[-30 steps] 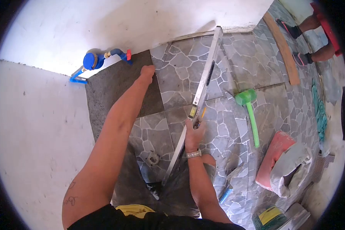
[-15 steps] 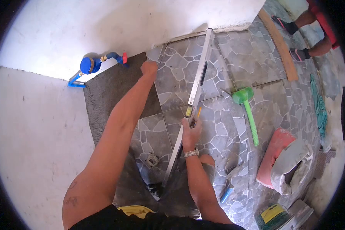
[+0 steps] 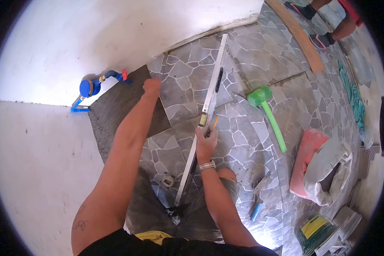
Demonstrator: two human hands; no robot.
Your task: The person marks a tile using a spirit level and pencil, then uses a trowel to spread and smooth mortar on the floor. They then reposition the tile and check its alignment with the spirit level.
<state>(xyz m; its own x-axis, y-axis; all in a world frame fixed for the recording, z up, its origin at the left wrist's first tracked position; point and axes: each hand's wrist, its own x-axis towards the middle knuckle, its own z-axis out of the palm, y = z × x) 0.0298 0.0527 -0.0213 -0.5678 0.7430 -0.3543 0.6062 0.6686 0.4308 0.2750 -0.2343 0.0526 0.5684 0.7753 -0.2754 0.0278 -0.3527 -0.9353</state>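
Grey stone-pattern tiles (image 3: 187, 81), green mallet (image 3: 266, 111), blue valve (image 3: 89, 87).

Pretty plain corner really, white plastered walls (image 3: 115, 34) meeting a floor of grey stone-pattern tiles (image 3: 260, 55), one bare dark mortar patch (image 3: 115, 106) below a blue pipe valve (image 3: 89, 87), all brightly lit.

Tiled floor (image 3: 260, 51) carries a spirit level (image 3: 210, 96), green mallet (image 3: 269, 115), wooden board (image 3: 301, 38).

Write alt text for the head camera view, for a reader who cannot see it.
A person's right hand grips a long spirit level lying across stone-patterned floor tiles, while the left hand sits curled at a tile's edge beside bare mortar. A green mallet lies to the right.
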